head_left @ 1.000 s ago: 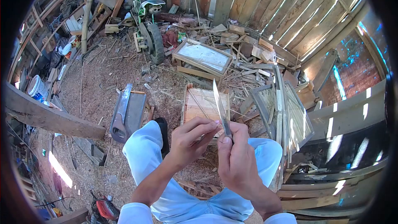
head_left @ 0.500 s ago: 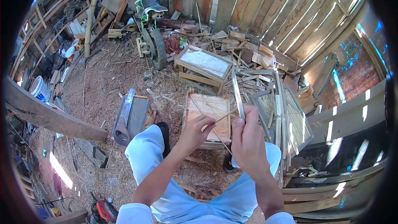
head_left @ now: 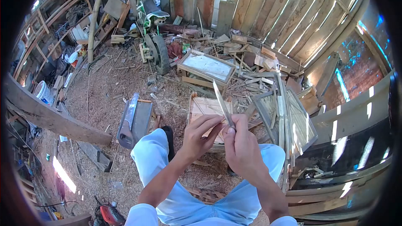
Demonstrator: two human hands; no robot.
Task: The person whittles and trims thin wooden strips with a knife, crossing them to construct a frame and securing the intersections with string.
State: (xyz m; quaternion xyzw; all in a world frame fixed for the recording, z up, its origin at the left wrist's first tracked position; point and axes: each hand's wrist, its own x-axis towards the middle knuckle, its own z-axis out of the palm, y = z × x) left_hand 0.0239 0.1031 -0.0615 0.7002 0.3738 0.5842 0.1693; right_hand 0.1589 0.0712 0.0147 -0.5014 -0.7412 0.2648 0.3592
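Currently gripping one long, pointed, silver-bladed knife point(head_left: 222, 104) in the clenched right hand point(head_left: 244, 146), near one pale wooden crate point(head_left: 209, 108); curling the left hand point(head_left: 197, 139) by the blade, cannot tell around what; leftward, one dark-handled handsaw point(head_left: 125, 134).

Knife point(head_left: 222, 104): long, narrow metal blade tapering to a point; held tilted, tip forward and slightly left, lower end inside right hand point(head_left: 243, 148).

glossy metal knife blade point(head_left: 221, 101), rough wooden plank wall point(head_left: 248, 12), matt cloth trousers point(head_left: 151, 154), smooth plastic bucket point(head_left: 43, 92)
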